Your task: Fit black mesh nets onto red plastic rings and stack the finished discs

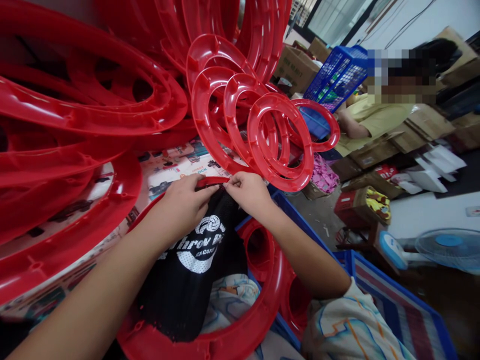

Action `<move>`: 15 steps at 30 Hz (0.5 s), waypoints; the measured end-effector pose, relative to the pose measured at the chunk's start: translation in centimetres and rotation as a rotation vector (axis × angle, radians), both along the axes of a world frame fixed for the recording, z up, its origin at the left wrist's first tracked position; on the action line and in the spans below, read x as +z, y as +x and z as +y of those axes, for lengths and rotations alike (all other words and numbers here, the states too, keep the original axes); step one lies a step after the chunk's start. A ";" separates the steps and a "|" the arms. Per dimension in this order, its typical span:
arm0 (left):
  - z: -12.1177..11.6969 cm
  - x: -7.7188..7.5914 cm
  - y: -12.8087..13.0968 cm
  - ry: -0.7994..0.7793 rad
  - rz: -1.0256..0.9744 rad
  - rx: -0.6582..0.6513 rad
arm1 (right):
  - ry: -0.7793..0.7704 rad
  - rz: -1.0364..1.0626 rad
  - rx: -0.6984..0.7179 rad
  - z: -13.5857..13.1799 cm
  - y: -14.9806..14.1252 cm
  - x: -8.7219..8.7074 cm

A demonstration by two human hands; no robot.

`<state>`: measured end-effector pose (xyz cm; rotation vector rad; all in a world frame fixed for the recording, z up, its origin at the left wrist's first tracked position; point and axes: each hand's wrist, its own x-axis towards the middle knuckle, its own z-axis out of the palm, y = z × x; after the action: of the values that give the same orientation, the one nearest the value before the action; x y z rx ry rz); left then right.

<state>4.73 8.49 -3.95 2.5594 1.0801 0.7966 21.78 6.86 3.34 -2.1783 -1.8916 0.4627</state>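
Together, hands (249, 192) pinch black cloth (180, 305) at red ring (268, 305) | blue crate (296, 214): red parts (296, 300), seemingly

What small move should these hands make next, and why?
Probably work the black cloth's top edge a little further along the red ring's rim: the left hand and right hand meet there, and the printed cloth hangs from that spot.

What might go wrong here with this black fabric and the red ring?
The black fabric could slip off the red ring, since much of it hangs loose below the hands. The small red rings lean in a loose cluster just beyond, so a bump might topple some.
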 end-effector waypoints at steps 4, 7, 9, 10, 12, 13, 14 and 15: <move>-0.2 0.0 0.0 -0.027 0.074 0.029 | -0.003 -0.035 0.013 0.2 -0.2 0.0; -0.2 -0.1 0.0 -0.017 0.121 0.041 | -0.016 -0.099 0.024 0.5 -0.4 0.0; -0.2 -0.1 0.0 -0.001 0.149 0.054 | -0.027 -0.152 0.027 0.7 -0.6 0.0; -0.2 -0.1 0.0 0.007 0.160 0.059 | -0.030 -0.177 0.028 0.7 -0.6 0.0; -0.2 0.0 0.0 0.019 0.173 0.060 | -0.031 -0.199 0.033 0.5 -0.8 0.2; -0.2 0.1 0.0 0.019 0.177 0.054 | -0.034 -0.187 0.038 0.3 -0.8 0.4; -0.2 0.2 0.0 0.015 0.178 0.048 | -0.042 -0.159 0.042 0.0 -0.8 0.5; -0.2 0.3 -0.1 0.008 0.177 0.043 | -0.057 -0.122 0.045 -0.3 -0.7 0.7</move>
<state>4.66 8.28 -3.70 2.6623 1.1884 0.5942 21.08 6.55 4.00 -2.2511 -2.0180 0.4053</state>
